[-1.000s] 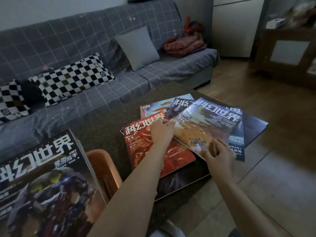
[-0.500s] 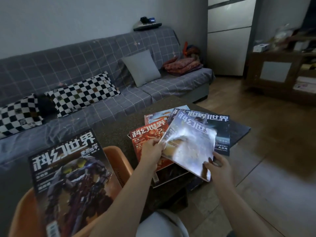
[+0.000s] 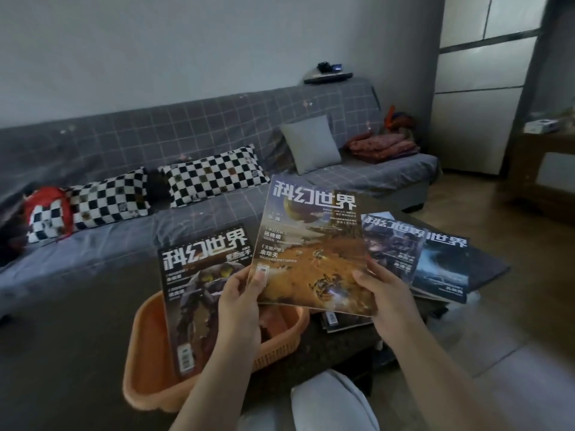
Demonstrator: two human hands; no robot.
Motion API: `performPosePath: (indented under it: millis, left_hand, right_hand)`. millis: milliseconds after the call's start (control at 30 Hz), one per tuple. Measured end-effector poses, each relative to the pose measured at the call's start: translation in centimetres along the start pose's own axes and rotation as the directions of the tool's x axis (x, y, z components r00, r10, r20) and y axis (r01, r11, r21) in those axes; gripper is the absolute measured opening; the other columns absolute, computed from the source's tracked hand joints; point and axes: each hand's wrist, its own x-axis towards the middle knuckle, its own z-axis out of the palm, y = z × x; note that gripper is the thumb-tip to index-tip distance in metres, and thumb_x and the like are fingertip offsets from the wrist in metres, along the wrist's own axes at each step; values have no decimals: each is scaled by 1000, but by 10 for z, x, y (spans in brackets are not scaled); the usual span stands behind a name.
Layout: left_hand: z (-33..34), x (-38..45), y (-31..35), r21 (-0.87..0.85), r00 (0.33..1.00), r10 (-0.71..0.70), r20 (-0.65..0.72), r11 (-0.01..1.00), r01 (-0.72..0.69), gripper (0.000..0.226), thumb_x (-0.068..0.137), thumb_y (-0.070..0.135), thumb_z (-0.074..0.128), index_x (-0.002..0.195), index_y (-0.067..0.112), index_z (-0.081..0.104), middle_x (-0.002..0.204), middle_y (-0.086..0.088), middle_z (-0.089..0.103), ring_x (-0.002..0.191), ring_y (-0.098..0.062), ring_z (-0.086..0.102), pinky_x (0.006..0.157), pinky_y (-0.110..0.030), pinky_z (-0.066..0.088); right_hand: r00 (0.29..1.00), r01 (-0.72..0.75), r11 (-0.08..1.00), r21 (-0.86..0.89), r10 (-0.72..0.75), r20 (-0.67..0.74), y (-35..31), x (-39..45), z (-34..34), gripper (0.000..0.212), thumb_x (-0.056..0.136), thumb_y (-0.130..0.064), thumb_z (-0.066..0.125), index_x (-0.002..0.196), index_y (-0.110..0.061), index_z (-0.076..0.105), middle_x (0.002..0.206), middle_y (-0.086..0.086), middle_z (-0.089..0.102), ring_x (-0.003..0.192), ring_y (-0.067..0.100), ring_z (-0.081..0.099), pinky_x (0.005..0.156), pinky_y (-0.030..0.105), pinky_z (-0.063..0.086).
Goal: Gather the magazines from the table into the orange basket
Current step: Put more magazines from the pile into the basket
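Held up by both hands over the orange basket (image 3: 149,334), likely for carrying across and dropping in: the orange-cover magazine (image 3: 311,253). Left hand (image 3: 239,309) pinching its lower left corner, thumb on the cover; right hand (image 3: 389,300) gripping the lower right edge, fingers curled behind. Glossy cover, white title characters on top, dusty orange landscape with a small machine below, tilted slightly. At 9 o'clock of it, standing upright in the basket, the robot-cover magazine (image 3: 202,293). At 3 o'clock, fanned on the table (image 3: 494,269), the remaining magazines (image 3: 417,256), dark blue covers overlapping.
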Motion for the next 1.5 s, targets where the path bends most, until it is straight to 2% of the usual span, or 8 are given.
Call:
performPosePath:
  millis: [233, 367, 600, 833, 900, 1033, 1267, 1500]
  left_hand:
    - [-74, -12, 15, -80, 997, 40, -71, 996, -46, 27, 79, 32, 72, 104, 22, 68, 109, -7, 73, 100, -31, 70, 87, -53, 54]
    - [-105, -14, 18, -67, 988, 113, -108, 990, -120, 27, 81, 28, 69, 106, 18, 65, 95, 7, 75, 87, -18, 74, 73, -41, 56]
    - [-141, -10, 10, 51, 977, 108, -186, 994, -100, 17, 90, 20, 67, 104, 18, 60, 99, 0, 73, 88, -26, 72, 74, -52, 60]
    - [-147, 2, 0, 579, 943, 285, -175, 804, -135, 31, 88, 17, 71, 117, 20, 60, 94, 7, 67, 76, 0, 63, 51, -7, 47]
    - [-147, 6, 2, 657, 937, 297, -185, 746, -107, 38, 89, 20, 69, 125, 20, 57, 101, 8, 63, 79, 0, 58, 50, -10, 45]
    - [-147, 13, 1, 760, 936, 303, -178, 647, -65, 52, 94, 31, 61, 143, 23, 44, 137, -2, 48, 109, -15, 57, 86, -34, 53]
    - [-145, 8, 0, 782, 945, 274, -180, 623, -32, 49, 98, 31, 53, 146, 25, 43, 83, 27, 51, 72, -3, 65, 69, -36, 60]
    - [-146, 11, 3, 707, 965, 223, -138, 704, -62, 41, 96, 26, 57, 137, 25, 55, 79, 14, 71, 67, -3, 70, 57, -25, 59]
  right_hand:
    - [978, -1, 987, -158, 34, 206, 27, 5, 59, 23, 88, -8, 61, 98, -26, 71, 98, 6, 74, 89, 28, 71, 62, 36, 57]
    - [971, -10, 969, -249, 68, 229, 46, 9, 89, 22, 88, -9, 63, 101, -26, 65, 93, 2, 75, 85, 24, 72, 65, 37, 58]
    - [956, -21, 874, -485, 160, 246, 71, 17, 116, 27, 92, -16, 58, 115, -31, 57, 113, 2, 65, 102, 25, 65, 90, 47, 53]
    - [970, 185, 514, -837, 42, 240, 83, 27, 116, 49, 95, -19, 52, 141, -29, 39, 123, -4, 56, 108, 15, 55, 78, 23, 44]
    - [973, 213, 406, -889, -3, 232, 86, 29, 115, 51, 95, -21, 53, 143, -29, 37, 129, -1, 52, 116, 19, 52, 82, 24, 40]
    - [964, 265, 213, -940, -99, 249, 94, 28, 115, 49, 93, -22, 54, 140, -22, 40, 136, 3, 44, 125, 20, 42, 95, 34, 41]
    - [960, 259, 297, -919, 26, 279, 96, 35, 115, 55, 95, -25, 52, 146, -26, 30, 144, -3, 45, 126, 17, 48, 100, 37, 42]
    - [958, 226, 336, -914, 93, 271, 93, 39, 114, 52, 94, -31, 51, 143, -23, 37, 143, -3, 48, 130, 17, 45, 105, 45, 40]
